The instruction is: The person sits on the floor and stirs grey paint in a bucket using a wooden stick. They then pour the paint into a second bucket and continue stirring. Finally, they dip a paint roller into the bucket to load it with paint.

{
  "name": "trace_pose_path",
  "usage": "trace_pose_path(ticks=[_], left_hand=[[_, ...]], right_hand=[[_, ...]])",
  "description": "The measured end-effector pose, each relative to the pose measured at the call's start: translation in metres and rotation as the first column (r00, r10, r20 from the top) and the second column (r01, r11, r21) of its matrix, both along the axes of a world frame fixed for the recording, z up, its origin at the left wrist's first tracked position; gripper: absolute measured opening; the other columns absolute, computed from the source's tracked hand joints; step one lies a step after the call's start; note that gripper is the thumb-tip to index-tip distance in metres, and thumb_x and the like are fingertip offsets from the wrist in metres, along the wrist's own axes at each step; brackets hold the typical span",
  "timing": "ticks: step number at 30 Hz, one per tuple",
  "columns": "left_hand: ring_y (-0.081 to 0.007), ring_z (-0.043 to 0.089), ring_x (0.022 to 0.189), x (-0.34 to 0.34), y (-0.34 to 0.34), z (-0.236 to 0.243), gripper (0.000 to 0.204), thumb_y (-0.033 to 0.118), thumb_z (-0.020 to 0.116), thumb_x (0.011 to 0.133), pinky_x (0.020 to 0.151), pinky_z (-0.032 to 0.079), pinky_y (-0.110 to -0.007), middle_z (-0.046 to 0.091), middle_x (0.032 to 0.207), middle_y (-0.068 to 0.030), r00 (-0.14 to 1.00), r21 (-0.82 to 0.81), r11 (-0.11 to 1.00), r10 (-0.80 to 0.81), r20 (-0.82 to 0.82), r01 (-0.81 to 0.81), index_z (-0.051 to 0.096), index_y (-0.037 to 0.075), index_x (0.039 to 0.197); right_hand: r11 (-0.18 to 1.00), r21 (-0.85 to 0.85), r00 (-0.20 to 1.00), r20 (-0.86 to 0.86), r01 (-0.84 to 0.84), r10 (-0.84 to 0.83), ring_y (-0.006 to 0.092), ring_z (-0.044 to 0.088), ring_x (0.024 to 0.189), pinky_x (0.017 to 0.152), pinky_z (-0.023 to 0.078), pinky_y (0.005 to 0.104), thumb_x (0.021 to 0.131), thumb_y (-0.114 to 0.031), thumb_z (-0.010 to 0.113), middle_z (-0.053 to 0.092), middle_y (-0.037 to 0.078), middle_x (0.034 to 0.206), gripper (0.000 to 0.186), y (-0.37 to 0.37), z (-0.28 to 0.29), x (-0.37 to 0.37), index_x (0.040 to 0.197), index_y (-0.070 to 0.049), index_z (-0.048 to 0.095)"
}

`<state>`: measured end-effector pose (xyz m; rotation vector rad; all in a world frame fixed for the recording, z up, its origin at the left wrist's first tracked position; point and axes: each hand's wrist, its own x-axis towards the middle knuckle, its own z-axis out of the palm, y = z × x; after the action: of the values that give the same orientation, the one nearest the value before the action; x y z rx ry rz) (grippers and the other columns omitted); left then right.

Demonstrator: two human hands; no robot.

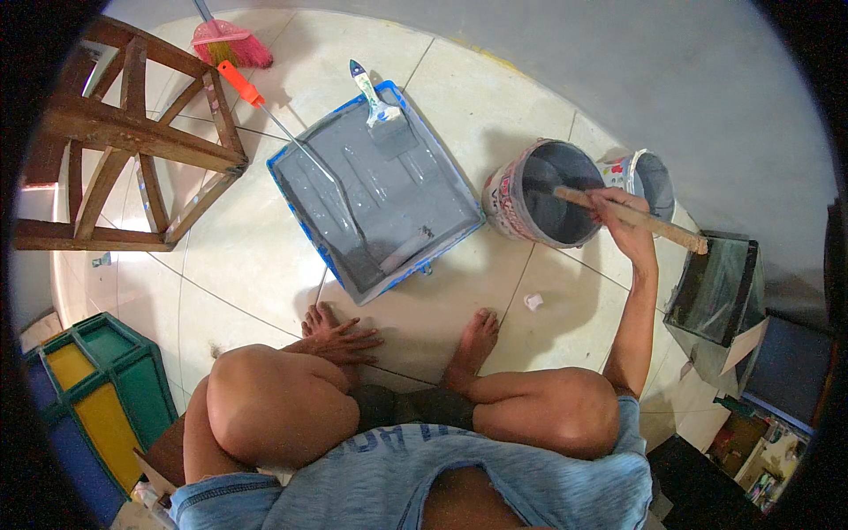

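Observation:
My right hand (624,221) is closed around a wooden stick (671,233), one end of which is over the mouth of a white paint bucket (505,205). Grey paint (556,225) coats the inside; whether the stick's end touches it, I cannot tell. My left hand (343,343) hangs by my left foot, its fingers spread and holding nothing. In front of me lies a blue-rimmed paint tray (458,193) covered in grey paint. A paint roller (332,175) with an orange handle rests in it, and a paintbrush (374,99) leans across its far edge.
Behind the bucket stands a second, smaller bucket (655,181). A wooden frame (115,132) and a pink broom (228,42) are at far left. Green-edged coloured boxes (102,397) sit near left, a glass tank (717,291) at right. A small white scrap (533,301) lies on the tiles.

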<state>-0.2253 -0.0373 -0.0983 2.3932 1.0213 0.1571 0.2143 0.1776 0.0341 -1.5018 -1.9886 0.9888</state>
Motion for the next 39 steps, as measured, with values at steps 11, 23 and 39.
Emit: trace_pose_path(ticks=[11, 23, 39], left_hand=[[-0.0369, 0.047, 0.116, 0.004, -0.001, 0.003, 0.055, 0.009, 0.063, 0.072, 0.1, 0.037, -0.045, 0.049, 0.124, -0.0222, 1.0, -0.018, 1.0, 0.008, 0.006, -0.008, 0.048, 0.004, 0.125], [-0.036, 0.047, 0.117, 0.007, 0.0, 0.005, 0.055, 0.011, 0.064, 0.073, 0.1, 0.037, -0.044, 0.049, 0.125, -0.0217, 1.0, -0.039, 0.999, 0.02, 0.012, -0.019, 0.048, 0.004, 0.126], [-0.0347, 0.048, 0.117, 0.01, -0.004, 0.007, 0.057, 0.014, 0.065, 0.074, 0.1, 0.037, -0.043, 0.049, 0.126, -0.0212, 0.999, -0.047, 0.998, 0.035, 0.021, -0.034, 0.047, 0.003, 0.127]], right_hand=[[0.985, 0.064, 0.987, -0.011, 0.158, -0.157, 0.0106, 0.058, 0.063, 0.059, 0.047, 0.0231, 0.089, -0.011, 0.062, 0.065, 0.006, 0.074, 0.017, -0.005, 0.001, 0.008, 0.092, 0.004, 0.069], [0.986, -0.09, 0.99, 0.013, 0.144, -0.143, 0.0114, 0.058, 0.061, 0.056, 0.048, 0.0243, 0.087, -0.012, 0.065, 0.064, 0.007, 0.072, 0.017, 0.0, 0.016, 0.045, 0.091, 0.004, 0.068], [0.977, -0.058, 0.978, 0.023, 0.207, -0.206, 0.0102, 0.058, 0.074, 0.063, 0.048, 0.0233, 0.091, -0.028, 0.059, 0.064, 0.004, 0.089, 0.035, 0.008, -0.014, 0.032, 0.117, -0.004, 0.059]])
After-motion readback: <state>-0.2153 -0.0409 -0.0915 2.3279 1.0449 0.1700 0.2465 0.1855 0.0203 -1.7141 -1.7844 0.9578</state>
